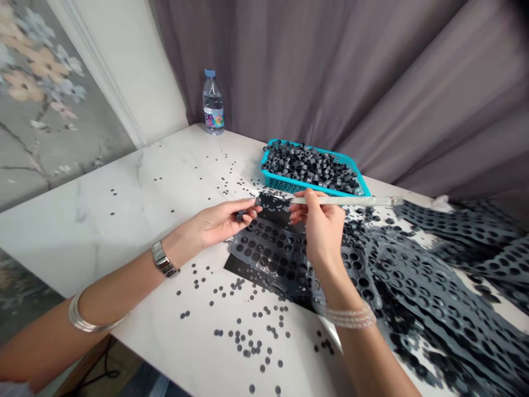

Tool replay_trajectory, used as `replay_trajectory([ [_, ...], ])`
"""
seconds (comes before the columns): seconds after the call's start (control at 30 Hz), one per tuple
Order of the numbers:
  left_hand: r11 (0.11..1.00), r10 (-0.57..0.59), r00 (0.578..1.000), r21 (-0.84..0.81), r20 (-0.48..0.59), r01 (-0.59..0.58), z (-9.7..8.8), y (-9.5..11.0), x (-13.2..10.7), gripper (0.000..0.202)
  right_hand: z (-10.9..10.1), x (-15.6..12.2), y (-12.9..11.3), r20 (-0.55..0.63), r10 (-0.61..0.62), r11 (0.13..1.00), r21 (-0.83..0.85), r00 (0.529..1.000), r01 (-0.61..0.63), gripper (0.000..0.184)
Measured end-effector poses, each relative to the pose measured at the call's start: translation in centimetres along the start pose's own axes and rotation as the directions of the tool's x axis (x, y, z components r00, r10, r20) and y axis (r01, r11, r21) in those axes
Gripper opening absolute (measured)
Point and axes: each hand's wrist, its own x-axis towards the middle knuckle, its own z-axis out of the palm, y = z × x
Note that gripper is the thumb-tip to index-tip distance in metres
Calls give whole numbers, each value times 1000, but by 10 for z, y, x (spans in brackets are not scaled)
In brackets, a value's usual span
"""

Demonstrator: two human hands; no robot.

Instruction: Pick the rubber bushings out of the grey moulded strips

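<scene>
A left hand (217, 223) and a right hand (320, 237) work above a perforated black rubber sheet (268, 256) on a white marble table (95, 220). The right hand is closed around a pale rod (355, 201), whose long axis runs almost straight across the view, its free tip reaching past the fingers toward the left hand and stopping just short of it. The left hand, half curled with its palm turned upward, has a small dark piece (240, 216) at its fingers, though the view cannot settle whether the piece is gripped. The sheet lies below and between both hands, its far corner lifted near the left fingertips. Loose punched discs (243, 342) dot the marble, a teal plastic basket (285, 186) of grey rubber cylinders (309, 165) sits just beyond the rod, and a heap of punched rubber strips (438, 275) spreads to the right.
</scene>
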Motion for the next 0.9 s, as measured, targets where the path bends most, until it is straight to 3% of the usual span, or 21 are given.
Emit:
replay_trajectory([
  [0.13, 1000, 5, 1000, 5, -30, -5, -4, 0, 1, 13, -11, 7, -19, -44, -38, 991, 127, 998, 43, 24],
  [0.27, 998, 39, 999, 57, -35, -37, 7, 19, 9, 17, -42, 13, -63, -201, -127, 961, 216, 971, 171, 20],
  [0.37, 973, 175, 985, 154, -17, -170, 44, 48, 28, 16, -72, 12, -97, -355, -221, 918, 238, 908, 316, 16],
  [0.5, 917, 312, 950, 262, 5, -302, 119, 79, 82, 22, -98, 6, -125, -480, -263, 876, 245, 837, 416, 13],
  [0.6, 855, 367, 930, 399, -15, -331, 164, 83, 134, 36, -104, 2, -132, -501, -247, 866, 270, 830, 420, 15],
  [0.67, 802, 399, 917, 487, -6, -346, 179, 80, 161, 36, -107, 1, -133, -495, -247, 865, 275, 833, 420, 16],
  [0.77, 721, 409, 912, 597, 44, -352, 180, 76, 182, 39, -111, 1, -133, -475, -275, 868, 252, 836, 428, 17],
  [0.9, 613, 433, 892, 681, 133, -399, 163, 85, 180, 51, -115, 4, -132, -456, -328, 863, 212, 827, 459, 19],
])
